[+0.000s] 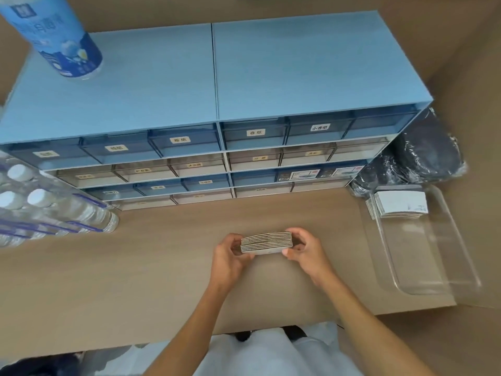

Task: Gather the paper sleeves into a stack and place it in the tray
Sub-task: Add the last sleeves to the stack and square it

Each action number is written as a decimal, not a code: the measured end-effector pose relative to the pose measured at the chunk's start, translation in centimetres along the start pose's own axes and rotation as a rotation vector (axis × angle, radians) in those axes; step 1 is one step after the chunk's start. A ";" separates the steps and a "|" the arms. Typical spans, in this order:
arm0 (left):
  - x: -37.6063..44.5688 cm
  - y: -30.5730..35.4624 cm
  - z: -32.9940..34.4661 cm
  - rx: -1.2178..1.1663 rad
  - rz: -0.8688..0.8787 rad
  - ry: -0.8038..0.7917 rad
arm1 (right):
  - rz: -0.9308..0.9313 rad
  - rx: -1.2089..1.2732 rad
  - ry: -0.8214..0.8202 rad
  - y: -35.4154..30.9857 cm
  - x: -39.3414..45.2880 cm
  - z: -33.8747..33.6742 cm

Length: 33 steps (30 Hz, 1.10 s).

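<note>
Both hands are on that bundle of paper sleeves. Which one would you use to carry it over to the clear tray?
Probably the right hand: the tray lies on its side of the table. The left hand would have to cross over. Both grip the stack now.

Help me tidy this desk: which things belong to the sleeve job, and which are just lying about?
Job: held stack, left hand, right hand, tray, sleeves in tray.

Lying about: drawers, bottles, can, black bags.

- The water bottle pack point(40, 210) is cut off by the left edge.
- The blue canister point(58, 39) loses its top past the upper edge.
- Lower drawer labels point(195, 165) are blurred, unreadable.
</note>
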<state>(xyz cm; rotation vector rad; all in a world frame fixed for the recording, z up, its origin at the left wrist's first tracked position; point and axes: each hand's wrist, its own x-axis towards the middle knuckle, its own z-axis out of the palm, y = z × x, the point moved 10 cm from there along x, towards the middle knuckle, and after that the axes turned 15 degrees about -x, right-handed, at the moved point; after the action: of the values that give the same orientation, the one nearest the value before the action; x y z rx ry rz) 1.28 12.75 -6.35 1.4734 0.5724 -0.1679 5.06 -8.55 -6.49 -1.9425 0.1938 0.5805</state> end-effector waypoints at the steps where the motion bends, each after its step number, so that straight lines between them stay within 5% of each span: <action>1: -0.1 -0.5 -0.1 -0.002 -0.003 0.009 | 0.000 0.006 -0.011 0.3 -0.1 0.2; 12: -1.4 -0.7 0.5 -0.194 0.023 -0.067 | 0.043 0.180 0.015 1.9 0.2 0.8; 33: -2.0 -3.2 0.3 -0.436 -0.056 0.341 | 0.171 0.227 0.231 2.8 -0.5 1.4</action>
<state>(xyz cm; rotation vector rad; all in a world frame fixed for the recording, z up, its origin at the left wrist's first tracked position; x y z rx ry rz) -1.74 11.60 -8.24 1.0648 0.8664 0.1620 3.14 -8.60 -9.03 -1.7782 0.5529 0.4232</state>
